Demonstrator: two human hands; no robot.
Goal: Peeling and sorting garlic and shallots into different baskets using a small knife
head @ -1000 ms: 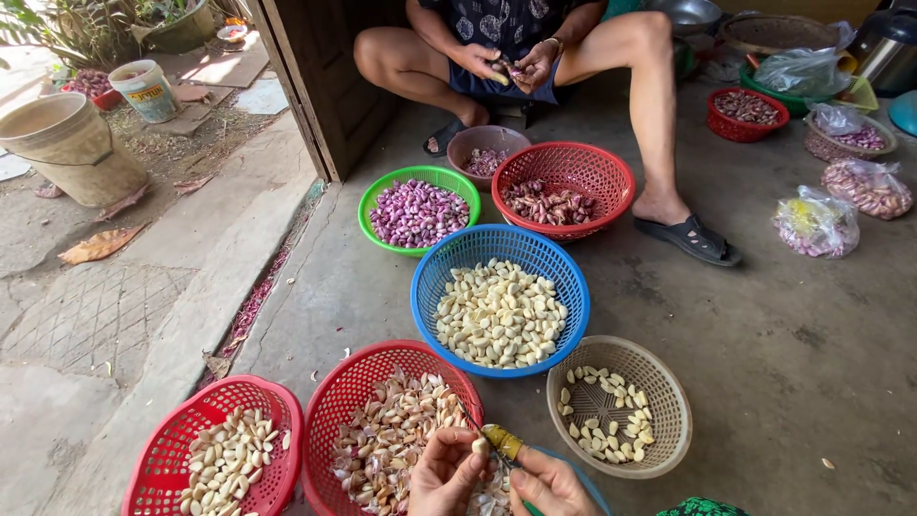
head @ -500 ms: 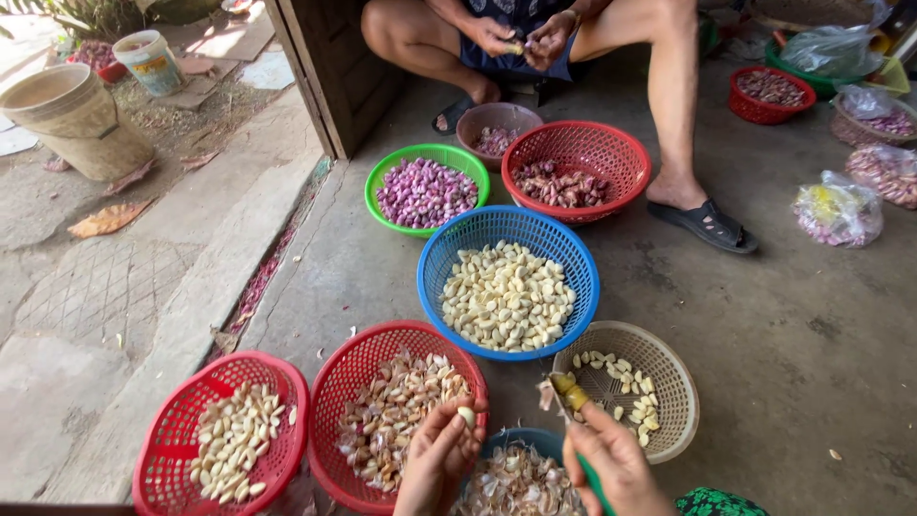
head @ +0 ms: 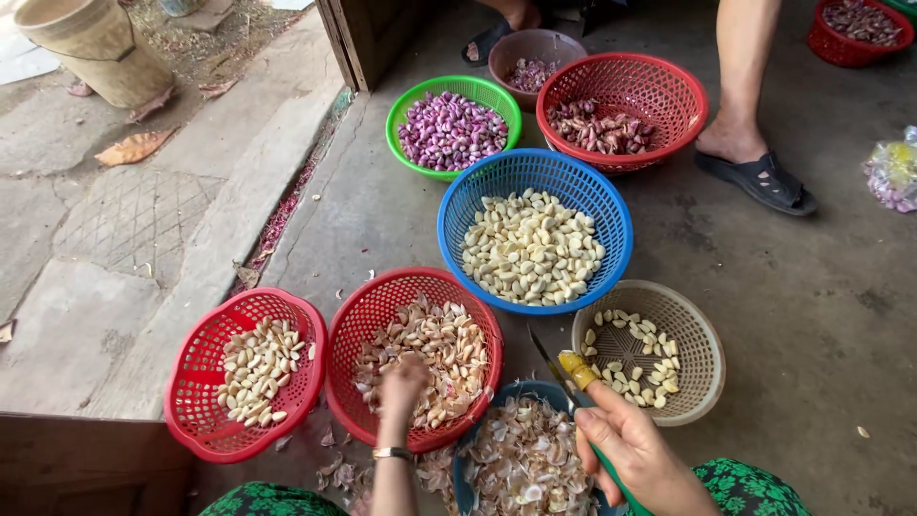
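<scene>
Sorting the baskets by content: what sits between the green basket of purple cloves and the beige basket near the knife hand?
The blue basket of peeled pale cloves lies between the green basket and the beige basket, seen in the head view.

Beyond the hands, a blue basket (head: 535,229) of peeled cloves; farther off, a green basket (head: 454,126) of purple bulbs beside a red basket (head: 622,111). Left of the hands, a small red basket (head: 246,375) of cloves. Far right, a sandalled foot (head: 750,162); far left, a clay pot (head: 95,48).
</scene>
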